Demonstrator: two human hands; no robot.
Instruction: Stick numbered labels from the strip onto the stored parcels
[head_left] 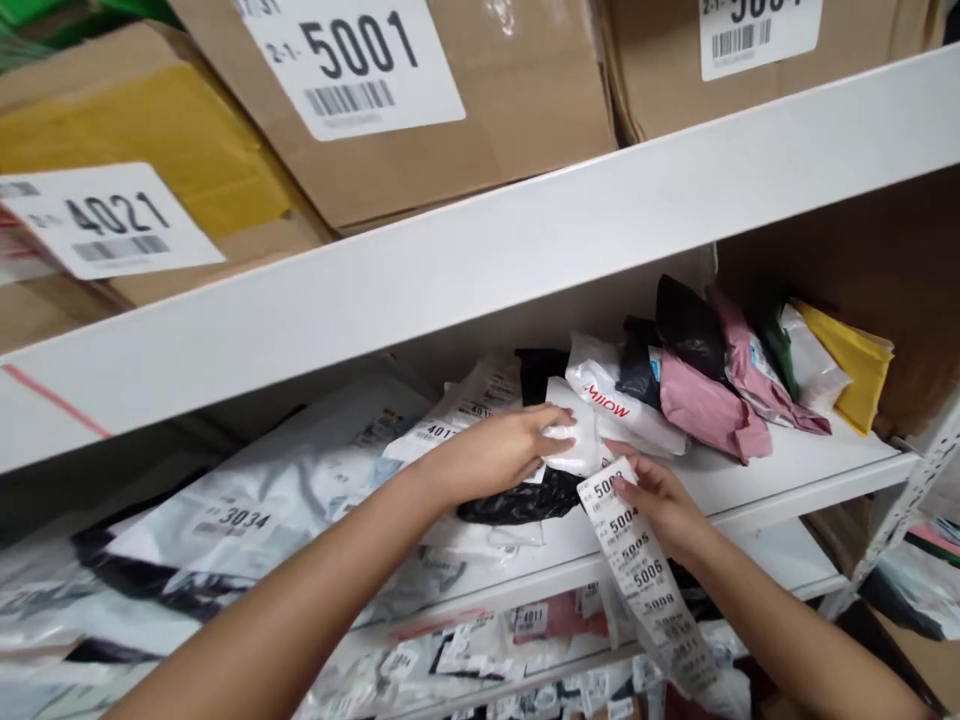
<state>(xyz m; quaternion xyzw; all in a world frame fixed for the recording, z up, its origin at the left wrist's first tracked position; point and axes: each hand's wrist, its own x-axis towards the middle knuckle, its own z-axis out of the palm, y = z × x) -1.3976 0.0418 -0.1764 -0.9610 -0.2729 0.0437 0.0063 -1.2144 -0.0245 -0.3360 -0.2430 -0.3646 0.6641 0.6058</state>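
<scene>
My left hand reaches onto the middle shelf, its fingers closed on a small white plastic parcel. My right hand pinches the top of a long strip of white number labels printed 5003, 5004, 5005, 5006, which hangs down past the shelf edge. A black plastic bag lies just under my left hand. A white parcel marked MIIOW sits right behind the held parcel.
Pink, black and yellow parcels are piled at the shelf's right. Labelled white bags lie to the left. The white shelf board above carries cardboard boxes marked 5001 and 4021. More labelled parcels fill the shelf below.
</scene>
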